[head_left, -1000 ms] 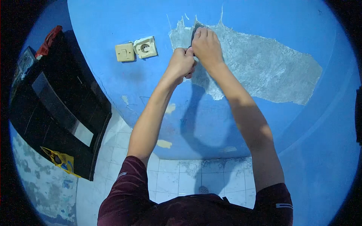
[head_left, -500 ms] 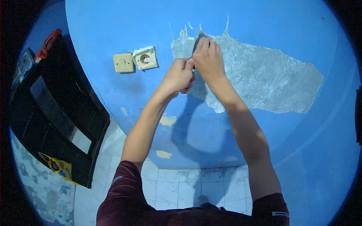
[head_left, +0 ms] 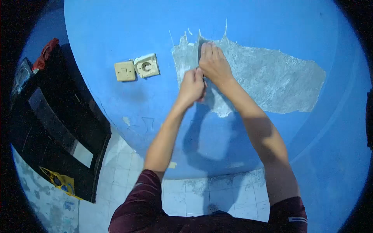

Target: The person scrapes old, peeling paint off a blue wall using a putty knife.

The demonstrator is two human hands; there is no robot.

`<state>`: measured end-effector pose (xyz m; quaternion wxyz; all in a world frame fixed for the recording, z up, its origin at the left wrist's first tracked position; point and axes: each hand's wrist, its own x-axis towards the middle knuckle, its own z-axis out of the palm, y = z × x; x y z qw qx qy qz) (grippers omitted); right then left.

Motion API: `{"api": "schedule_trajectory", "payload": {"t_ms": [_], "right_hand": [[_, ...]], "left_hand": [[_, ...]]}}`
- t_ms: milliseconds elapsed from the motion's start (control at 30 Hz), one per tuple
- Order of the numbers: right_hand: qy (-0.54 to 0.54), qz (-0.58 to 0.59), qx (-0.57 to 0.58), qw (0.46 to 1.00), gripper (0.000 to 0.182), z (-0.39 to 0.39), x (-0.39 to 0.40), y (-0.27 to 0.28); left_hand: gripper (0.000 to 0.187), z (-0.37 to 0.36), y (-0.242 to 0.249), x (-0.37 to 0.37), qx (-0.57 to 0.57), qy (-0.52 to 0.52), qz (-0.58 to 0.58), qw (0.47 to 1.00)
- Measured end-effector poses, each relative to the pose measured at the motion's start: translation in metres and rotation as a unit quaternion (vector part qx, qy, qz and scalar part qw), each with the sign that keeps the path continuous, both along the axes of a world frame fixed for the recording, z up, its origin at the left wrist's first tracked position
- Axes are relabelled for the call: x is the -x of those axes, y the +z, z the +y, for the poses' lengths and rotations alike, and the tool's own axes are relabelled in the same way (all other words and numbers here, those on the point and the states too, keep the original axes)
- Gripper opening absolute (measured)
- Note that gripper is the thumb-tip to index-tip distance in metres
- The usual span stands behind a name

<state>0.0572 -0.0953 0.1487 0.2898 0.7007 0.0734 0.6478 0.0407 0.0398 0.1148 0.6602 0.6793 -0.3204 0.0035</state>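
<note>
My left hand (head_left: 191, 87) is closed in a fist low on a dark, flat scraper (head_left: 200, 49), hiding its lower end. Just above and to the right, my right hand (head_left: 215, 64) is closed over the scraper's upper part, fingers bent and knuckles facing up. Only a thin dark strip of the tool shows beside the right fingers. Both hands are at the left part of a rough grey bare patch (head_left: 276, 79) in the blue painted wall (head_left: 128, 27). Jagged paint edges and thin scratches run along the patch's top.
A yellowed light switch (head_left: 125, 71) and a loose-looking power socket (head_left: 147, 66) sit on the wall left of my hands. Farther left stands a dark cabinet (head_left: 54, 97) with a red bag (head_left: 46, 54) on top and a yellow bag (head_left: 62, 180). White floor tiles (head_left: 198, 198) lie below.
Both hands have moved slightly down the patch, and the scraper's dark face shows less now. The view has shifted a little, and my left arm is more upright.
</note>
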Motion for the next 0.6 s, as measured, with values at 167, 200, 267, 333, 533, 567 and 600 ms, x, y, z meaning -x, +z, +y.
{"api": "schedule_trajectory", "payload": {"t_ms": [167, 200, 267, 333, 533, 567, 600], "right_hand": [[-0.028, -0.004, 0.045, 0.999, 0.033, 0.001, -0.002, -0.002], [-0.024, -0.008, 0.016, 1.000, 0.034, 0.003, -0.006, -0.001], [-0.025, -0.007, -0.013, 1.000, 0.034, 0.014, -0.008, 0.000], [-0.023, -0.020, -0.024, 0.999, 0.036, 0.012, -0.009, -0.003], [-0.043, 0.007, 0.046, 0.998, 0.039, -0.005, -0.001, -0.002], [-0.058, 0.025, 0.034, 0.997, 0.040, -0.004, 0.003, -0.002], [-0.057, 0.031, 0.032, 0.997, 0.040, -0.001, 0.005, -0.006]], "left_hand": [[0.035, -0.007, -0.014, -0.010, 0.069, -0.026, 0.016, 0.997], [0.035, 0.006, -0.003, -0.013, 0.023, -0.021, 0.003, 1.000], [0.035, 0.021, 0.013, -0.014, -0.034, -0.024, -0.010, 0.999], [0.035, 0.011, 0.002, -0.016, -0.022, -0.022, -0.003, 1.000], [0.036, -0.015, -0.018, -0.014, 0.058, -0.023, -0.009, 0.998], [0.036, -0.012, -0.016, -0.016, 0.056, -0.022, -0.003, 0.998], [0.037, -0.004, -0.011, -0.015, 0.029, -0.018, 0.003, 0.999]]}}
